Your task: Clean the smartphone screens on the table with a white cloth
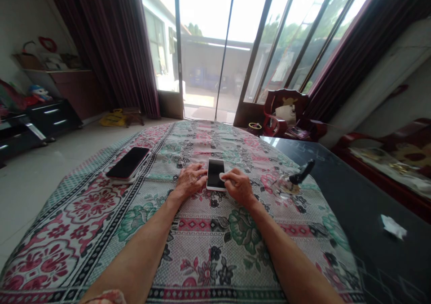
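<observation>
A white-framed smartphone (215, 179) with a dark screen lies flat on the patterned tablecloth (198, 254). My left hand (191, 179) rests beside it, fingers spread and the tips touching its left edge. Over the screen's right side, my right hand (240, 186) is closed in a pinch on a small white pad (222, 176), pressed to the glass. Most of the pad is covered by the fingers. To the right lies a clear bottle (283, 186) with a black top.
At the left of the table, a dark-screened phone (128, 162) lies on a pale object. A crumpled white tissue (393, 226) is on the dark tabletop (363, 205) at right. Beyond are a wooden chair (284, 111) and glass doors (208, 61).
</observation>
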Motion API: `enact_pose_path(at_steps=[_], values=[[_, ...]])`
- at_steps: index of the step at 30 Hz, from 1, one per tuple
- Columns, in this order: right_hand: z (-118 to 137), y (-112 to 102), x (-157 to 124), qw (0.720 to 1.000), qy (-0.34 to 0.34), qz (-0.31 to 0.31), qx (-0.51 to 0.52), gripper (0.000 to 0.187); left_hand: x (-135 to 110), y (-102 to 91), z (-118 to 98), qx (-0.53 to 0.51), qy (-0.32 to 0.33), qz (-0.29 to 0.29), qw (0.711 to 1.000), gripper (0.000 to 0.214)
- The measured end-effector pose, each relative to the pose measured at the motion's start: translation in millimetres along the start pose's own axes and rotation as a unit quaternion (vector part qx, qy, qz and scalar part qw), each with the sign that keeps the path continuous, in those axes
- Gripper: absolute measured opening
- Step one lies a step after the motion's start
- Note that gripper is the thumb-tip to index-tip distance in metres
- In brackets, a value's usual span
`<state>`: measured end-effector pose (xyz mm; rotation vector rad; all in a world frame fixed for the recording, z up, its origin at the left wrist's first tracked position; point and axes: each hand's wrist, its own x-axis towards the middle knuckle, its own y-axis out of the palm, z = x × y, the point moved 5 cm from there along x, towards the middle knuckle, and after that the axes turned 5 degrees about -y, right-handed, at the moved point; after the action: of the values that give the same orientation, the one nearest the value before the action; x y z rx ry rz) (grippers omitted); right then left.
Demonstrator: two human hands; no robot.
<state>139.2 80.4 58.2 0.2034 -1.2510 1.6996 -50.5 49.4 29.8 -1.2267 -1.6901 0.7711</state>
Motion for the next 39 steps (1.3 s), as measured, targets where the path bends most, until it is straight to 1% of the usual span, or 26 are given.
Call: enact_pose_path(at_steps=[1, 2, 3, 6, 9, 11, 14, 16, 18, 20, 22, 25, 29, 32, 36, 39], values=[[-4, 0, 2, 1.000, 0.010, -0.024, -0.011, 0.024, 0, 0.0, 0, 0.000, 0.001, 0.000, 1.000, 0.028], [-7, 1, 3, 0.999, 0.014, -0.033, -0.024, 0.026, 0, -0.1, 0, 0.000, 0.001, 0.000, 1.000, 0.028], [-9, 4, 5, 0.999, 0.013, -0.030, -0.040, 0.027, 0, 0.0, 0, 0.000, 0.002, 0.000, 1.000, 0.028], [-5, 14, 9, 0.995, 0.001, 0.028, -0.100, 0.027, 1, 0.3, 1, -0.001, 0.002, -0.001, 1.000, 0.028], [7, 21, 8, 0.986, -0.011, 0.075, -0.146, 0.025, 1, 0.9, 1, -0.002, 0.000, -0.003, 1.000, 0.028], [16, 23, 7, 0.986, -0.029, 0.089, -0.141, 0.023, 1, 1.4, 2, -0.003, 0.001, -0.005, 1.000, 0.028], [26, 26, 5, 0.990, -0.069, 0.103, -0.073, 0.019, 1, 1.6, 2, -0.004, 0.003, -0.008, 1.000, 0.027], [24, 20, 5, 0.995, -0.064, 0.071, -0.020, 0.020, 0, 1.3, 2, -0.005, 0.003, -0.009, 1.000, 0.027], [11, 10, 7, 1.000, -0.018, -0.002, 0.001, 0.023, 0, 1.1, 2, -0.005, 0.004, -0.008, 1.000, 0.027], [-4, 0, 7, 0.997, 0.036, -0.061, -0.008, 0.025, 0, 1.0, 2, -0.004, 0.003, -0.007, 1.000, 0.027], [-14, -3, 6, 0.995, 0.060, -0.076, -0.024, 0.026, 0, 1.2, 2, -0.005, 0.002, -0.007, 1.000, 0.027], [-15, 2, 6, 0.997, 0.048, -0.052, -0.040, 0.025, 1, 2.0, 3, -0.006, 0.001, -0.008, 1.000, 0.027], [-4, 13, 5, 0.997, 0.015, 0.005, -0.074, 0.024, 1, 3.0, 4, -0.007, 0.001, -0.013, 1.000, 0.026], [2, 17, 4, 0.993, 0.001, 0.046, -0.107, 0.025, 1, 3.3, 4, -0.008, 0.004, -0.015, 1.000, 0.025], [8, 19, 3, 0.989, -0.009, 0.076, -0.129, 0.025, 1, 3.7, 5, -0.003, 0.002, -0.014, 1.000, 0.027], [18, 21, 2, 0.985, -0.029, 0.097, -0.138, 0.025, 1, 3.4, 5, 0.000, -0.006, -0.014, 1.000, 0.029]])
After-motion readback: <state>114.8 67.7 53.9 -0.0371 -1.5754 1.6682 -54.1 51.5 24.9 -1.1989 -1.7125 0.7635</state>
